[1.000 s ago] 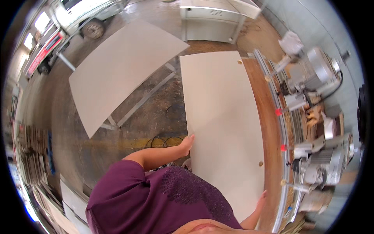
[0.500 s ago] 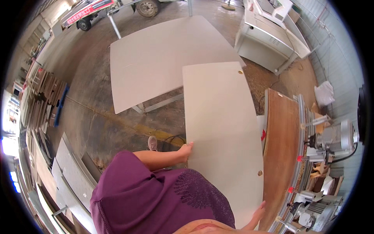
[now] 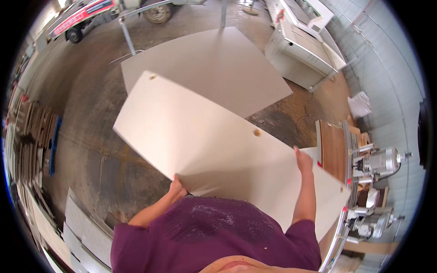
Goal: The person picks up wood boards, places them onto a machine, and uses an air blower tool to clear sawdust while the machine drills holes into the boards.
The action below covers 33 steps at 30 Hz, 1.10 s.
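A long pale cream panel (image 3: 205, 145) lies at a slant across my front, from the far left to the near right. Three round holes show along its far long edge. My left hand (image 3: 178, 185) is closed on the near long edge of it, close to my body. On the far long edge, between two of the holes, my right hand (image 3: 303, 161) grips with the arm stretched out. The undersides of the fingers are hidden by the panel. Beyond it a large greyish sheet (image 3: 200, 59) rests on a metal stand, partly covered from my view by the panel's far end.
At right are a brown wooden board (image 3: 333, 148) and machinery with motors (image 3: 380, 161). A white machine cabinet (image 3: 293, 57) stands at the far right, with a white sack (image 3: 359, 104) by the wall. Stacked boards (image 3: 34, 118) and leaning grey panels (image 3: 86, 220) line the left.
The panel has swung anticlockwise, its far end moving left over the sheet's near corner. My right hand has moved forward along with its edge; my left hand has shifted left and nearer.
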Each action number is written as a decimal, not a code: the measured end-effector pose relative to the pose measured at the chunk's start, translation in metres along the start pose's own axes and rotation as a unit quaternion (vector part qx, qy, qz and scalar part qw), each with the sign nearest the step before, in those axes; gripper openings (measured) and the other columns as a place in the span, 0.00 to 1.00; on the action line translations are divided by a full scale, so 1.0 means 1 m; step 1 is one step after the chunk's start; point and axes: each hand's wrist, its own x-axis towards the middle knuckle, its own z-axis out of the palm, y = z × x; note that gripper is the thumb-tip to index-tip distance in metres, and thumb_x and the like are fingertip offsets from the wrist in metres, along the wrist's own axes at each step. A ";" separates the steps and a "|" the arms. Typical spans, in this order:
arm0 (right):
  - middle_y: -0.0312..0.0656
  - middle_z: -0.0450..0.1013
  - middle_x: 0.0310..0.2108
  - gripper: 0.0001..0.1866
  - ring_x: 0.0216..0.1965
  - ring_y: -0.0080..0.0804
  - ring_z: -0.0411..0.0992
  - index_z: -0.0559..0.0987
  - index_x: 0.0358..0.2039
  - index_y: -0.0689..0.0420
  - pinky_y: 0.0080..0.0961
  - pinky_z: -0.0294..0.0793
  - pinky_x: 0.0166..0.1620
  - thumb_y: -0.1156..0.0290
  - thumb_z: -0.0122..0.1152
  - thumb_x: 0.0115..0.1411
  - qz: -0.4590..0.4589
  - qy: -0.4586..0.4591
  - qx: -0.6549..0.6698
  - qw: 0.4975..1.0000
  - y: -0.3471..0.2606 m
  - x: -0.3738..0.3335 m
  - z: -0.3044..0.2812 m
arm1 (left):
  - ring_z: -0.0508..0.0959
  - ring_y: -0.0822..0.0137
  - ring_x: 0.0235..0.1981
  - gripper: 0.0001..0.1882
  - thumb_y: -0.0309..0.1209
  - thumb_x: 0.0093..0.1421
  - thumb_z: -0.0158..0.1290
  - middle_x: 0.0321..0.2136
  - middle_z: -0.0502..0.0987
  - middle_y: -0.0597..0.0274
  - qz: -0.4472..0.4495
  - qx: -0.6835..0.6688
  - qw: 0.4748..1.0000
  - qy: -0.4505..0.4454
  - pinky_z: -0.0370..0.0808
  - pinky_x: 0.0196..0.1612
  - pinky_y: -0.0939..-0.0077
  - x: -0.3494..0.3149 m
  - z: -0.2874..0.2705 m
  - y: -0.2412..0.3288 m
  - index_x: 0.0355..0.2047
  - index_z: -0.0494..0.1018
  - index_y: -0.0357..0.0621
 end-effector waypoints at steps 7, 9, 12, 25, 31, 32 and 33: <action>0.45 0.77 0.32 0.34 0.39 0.45 0.74 0.79 0.31 0.56 0.44 0.64 0.48 0.43 0.29 0.64 -0.142 0.040 -0.060 0.987 -0.210 0.114 -0.052 | 0.56 0.50 0.62 0.32 0.50 0.68 0.25 0.61 0.54 0.50 0.005 -0.040 0.995 0.089 0.56 0.61 0.47 -0.012 -0.029 0.063 0.61 0.48 0.37; 0.43 0.77 0.33 0.35 0.38 0.44 0.74 0.80 0.33 0.54 0.43 0.64 0.47 0.41 0.28 0.64 -0.168 0.036 -0.065 0.983 -0.246 0.145 -0.054 | 0.58 0.50 0.60 0.30 0.49 0.68 0.26 0.60 0.56 0.52 0.008 -0.023 0.993 0.114 0.57 0.60 0.48 -0.011 -0.020 0.078 0.61 0.50 0.39; 0.43 0.77 0.33 0.36 0.39 0.43 0.73 0.80 0.33 0.55 0.42 0.64 0.47 0.39 0.27 0.63 -0.212 -0.020 -0.041 0.976 -0.301 0.210 -0.053 | 0.60 0.51 0.59 0.28 0.48 0.68 0.26 0.59 0.58 0.54 0.016 -0.033 0.990 0.133 0.59 0.59 0.49 0.003 -0.005 0.091 0.60 0.53 0.41; 0.47 0.76 0.37 0.34 0.44 0.46 0.71 0.79 0.35 0.57 0.43 0.65 0.49 0.43 0.30 0.64 -0.314 0.025 0.020 0.949 -0.460 0.488 -0.088 | 0.66 0.55 0.54 0.25 0.46 0.67 0.30 0.54 0.64 0.57 0.133 -0.050 0.988 0.058 0.66 0.53 0.53 0.194 0.115 0.135 0.56 0.59 0.45; 0.49 0.74 0.39 0.18 0.44 0.47 0.71 0.78 0.35 0.58 0.47 0.67 0.47 0.57 0.45 0.63 -0.340 0.181 0.081 0.919 -0.499 0.570 0.042 | 0.60 0.49 0.57 0.35 0.44 0.59 0.51 0.53 0.61 0.40 -0.009 0.314 0.935 0.166 0.62 0.55 0.53 0.191 0.156 0.160 0.58 0.54 0.32; 0.49 0.74 0.40 0.16 0.44 0.47 0.71 0.78 0.35 0.57 0.47 0.68 0.47 0.60 0.46 0.63 -0.305 0.140 0.115 0.935 -0.494 0.565 0.099 | 0.58 0.47 0.58 0.37 0.45 0.57 0.53 0.54 0.60 0.38 0.022 0.502 0.835 0.225 0.60 0.57 0.53 0.190 0.156 0.158 0.58 0.53 0.31; 0.49 0.73 0.42 0.16 0.46 0.46 0.70 0.78 0.35 0.57 0.47 0.68 0.46 0.60 0.46 0.62 -0.401 -0.192 0.100 0.890 -0.510 0.506 0.037 | 0.55 0.45 0.60 0.40 0.45 0.55 0.56 0.55 0.58 0.37 0.051 0.640 0.706 0.300 0.57 0.59 0.53 0.186 0.152 0.148 0.58 0.53 0.31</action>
